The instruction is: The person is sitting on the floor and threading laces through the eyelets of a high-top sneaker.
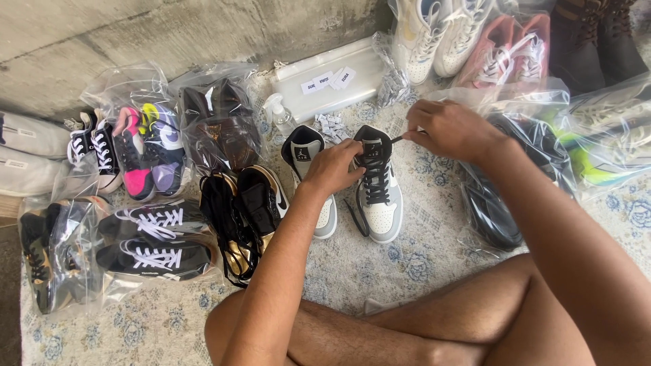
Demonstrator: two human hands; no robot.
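Far left: clear plastic bags (146,91) on the pale blue floral rug (420,261), each holding a pair. One holds black low sneakers with white laces (159,240), one a multicolour pink and purple pair (146,152), one a dark brown pair (217,125). Black and gold high-tops (244,217) lie unbagged beside them.

Centre: grey, white and black high-top sneaker (378,186) stands upright, toe toward the person, long axis running away toward the wall. Its unlaced mate (306,166) sits just left, parallel.

Left hand (333,166) is curled shut on the sneaker's collar and tongue, steadying it. Right hand (451,129) is up and right of the collar, fingertips pinched tight on the black shoelace (397,139) end, pulled taut away from the top eyelets. The other lace end trails loose on the rug, left of the toe. Both hands are at the shoe; the left is nearer the body of it.

Right: more bags, a dark one (505,203) by the right forearm, neon yellow shoes (603,159) beyond. Along the back, white sneakers (441,30) and pink sneakers (508,51).
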